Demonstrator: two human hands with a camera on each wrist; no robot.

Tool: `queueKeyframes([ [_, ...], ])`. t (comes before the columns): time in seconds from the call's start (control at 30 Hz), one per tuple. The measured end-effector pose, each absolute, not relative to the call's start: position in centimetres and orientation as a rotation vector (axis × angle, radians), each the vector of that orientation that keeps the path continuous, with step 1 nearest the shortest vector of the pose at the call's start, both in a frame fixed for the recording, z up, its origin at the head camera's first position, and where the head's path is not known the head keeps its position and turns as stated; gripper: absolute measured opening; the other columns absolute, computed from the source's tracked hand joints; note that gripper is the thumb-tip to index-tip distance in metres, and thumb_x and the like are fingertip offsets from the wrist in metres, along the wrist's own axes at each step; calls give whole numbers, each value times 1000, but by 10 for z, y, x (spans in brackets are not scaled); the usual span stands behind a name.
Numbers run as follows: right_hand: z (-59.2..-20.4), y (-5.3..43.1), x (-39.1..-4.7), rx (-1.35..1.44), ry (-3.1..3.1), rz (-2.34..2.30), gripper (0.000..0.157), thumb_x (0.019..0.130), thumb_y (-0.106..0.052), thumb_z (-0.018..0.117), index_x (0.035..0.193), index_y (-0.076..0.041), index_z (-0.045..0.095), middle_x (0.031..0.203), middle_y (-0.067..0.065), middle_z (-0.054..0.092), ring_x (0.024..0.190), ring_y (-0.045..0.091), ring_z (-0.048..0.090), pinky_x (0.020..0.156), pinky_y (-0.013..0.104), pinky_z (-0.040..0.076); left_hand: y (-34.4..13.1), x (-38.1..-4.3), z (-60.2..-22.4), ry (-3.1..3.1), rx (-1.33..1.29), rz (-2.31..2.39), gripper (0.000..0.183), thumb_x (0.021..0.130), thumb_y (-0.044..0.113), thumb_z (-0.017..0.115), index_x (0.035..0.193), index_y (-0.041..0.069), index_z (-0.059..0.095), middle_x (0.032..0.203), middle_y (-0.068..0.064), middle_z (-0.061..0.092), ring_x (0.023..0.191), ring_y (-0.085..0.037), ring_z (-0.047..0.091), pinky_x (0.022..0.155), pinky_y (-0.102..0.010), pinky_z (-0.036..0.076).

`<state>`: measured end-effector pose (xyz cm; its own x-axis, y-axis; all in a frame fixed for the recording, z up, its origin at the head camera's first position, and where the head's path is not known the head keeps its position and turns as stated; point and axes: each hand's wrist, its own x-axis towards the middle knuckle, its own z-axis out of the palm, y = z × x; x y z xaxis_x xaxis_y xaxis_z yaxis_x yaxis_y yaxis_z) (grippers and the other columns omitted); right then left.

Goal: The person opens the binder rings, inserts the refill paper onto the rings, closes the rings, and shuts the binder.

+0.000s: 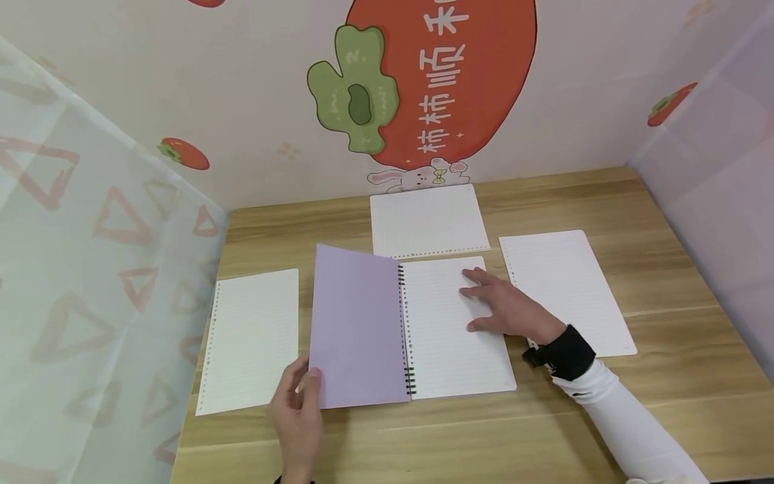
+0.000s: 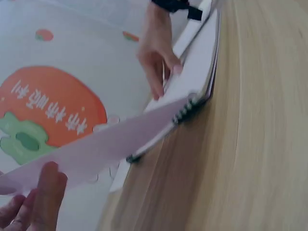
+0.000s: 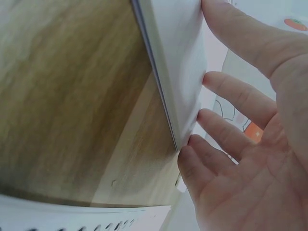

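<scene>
A ring-bound notebook lies open on the wooden table, its lilac cover (image 1: 359, 329) lifted at a slant on the left and a white lined page (image 1: 447, 343) facing up on the right. Dark green binding rings (image 1: 410, 381) show near the top and bottom of the spine. My left hand (image 1: 297, 410) pinches the cover's lower left edge, thumb on its inner face; the left wrist view shows the cover (image 2: 101, 144) raised off the table. My right hand (image 1: 508, 306) has its fingers spread, and the fingertips (image 3: 211, 79) touch the page (image 3: 180, 62).
Loose hole-punched lined sheets surround the notebook: one at the left (image 1: 254, 343), one behind it (image 1: 426, 222) and one at the right (image 1: 562, 289), partly under my right forearm. Printed cloth walls (image 1: 272, 101) stand behind and along both sides of the table (image 1: 665, 302).
</scene>
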<state>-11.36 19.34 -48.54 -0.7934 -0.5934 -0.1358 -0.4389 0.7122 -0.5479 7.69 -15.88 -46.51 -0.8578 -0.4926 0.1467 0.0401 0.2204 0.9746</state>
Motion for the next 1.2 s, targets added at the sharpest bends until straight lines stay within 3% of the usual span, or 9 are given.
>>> queueKeyframes([
  [0.07,-485,193,-113,-811,2618,-718,75,77,-34,90,139,0,65,165,17,37,154,41,28,117,55,35,-166,75,-468,-2064,485,-1617,20,98,1,64,113,-11,71,104,-12,72,74,-1,71,56,-14,54],
  [0.1,-485,193,-114,-811,2619,-712,75,77,-34,90,139,0,65,165,17,37,154,41,28,117,55,35,-170,75,-469,-2061,513,-1589,16,96,1,68,105,-11,73,97,-8,72,74,-3,73,56,-17,56],
  [0.17,-485,193,-113,-812,2625,-701,75,77,-35,89,139,-1,65,165,18,37,153,42,28,117,56,36,-175,74,-472,-2060,554,-1564,12,93,2,72,95,-10,74,86,-2,72,57,-3,69,48,-17,53],
  [0.23,-485,193,-114,-812,2628,-702,75,77,-35,90,139,0,65,165,18,38,153,42,29,116,56,36,-180,73,-475,-2062,600,-1557,11,91,3,75,88,-8,74,80,2,71,42,-3,60,41,-17,48],
  [0.33,-486,193,-115,-815,2633,-700,75,77,-35,90,139,-1,66,164,18,38,153,42,29,116,56,36,-185,73,-480,-2094,679,-1534,13,91,5,76,84,-5,75,76,1,72,34,-7,52,36,-18,44],
  [0.53,-489,194,-115,-809,2626,-709,75,76,-34,90,139,-1,66,164,17,38,153,42,30,116,55,37,-193,74,-493,-2185,847,-1472,15,91,11,77,84,-2,76,77,-10,76,49,-8,66,43,-21,51],
  [0.7,-488,194,-114,-803,2629,-713,75,76,-35,90,139,-2,66,164,17,38,153,42,29,116,55,37,-200,75,-504,-2242,928,-1491,18,91,16,78,86,-1,77,78,-13,76,48,-9,64,44,-20,49],
  [1.0,-487,194,-115,-803,2621,-709,75,75,-33,91,138,-2,66,164,17,39,153,42,30,116,56,37,-204,76,-513,-2481,940,-1333,16,91,18,76,81,5,76,68,-5,72,52,-9,63,48,-21,50],
  [1.2,-487,195,-116,-806,2619,-701,75,75,-33,91,138,-1,66,164,16,39,153,42,29,116,56,36,-204,74,-504,-2777,826,-1052,22,92,22,71,74,12,66,60,4,61,48,-11,52,44,-25,41],
])
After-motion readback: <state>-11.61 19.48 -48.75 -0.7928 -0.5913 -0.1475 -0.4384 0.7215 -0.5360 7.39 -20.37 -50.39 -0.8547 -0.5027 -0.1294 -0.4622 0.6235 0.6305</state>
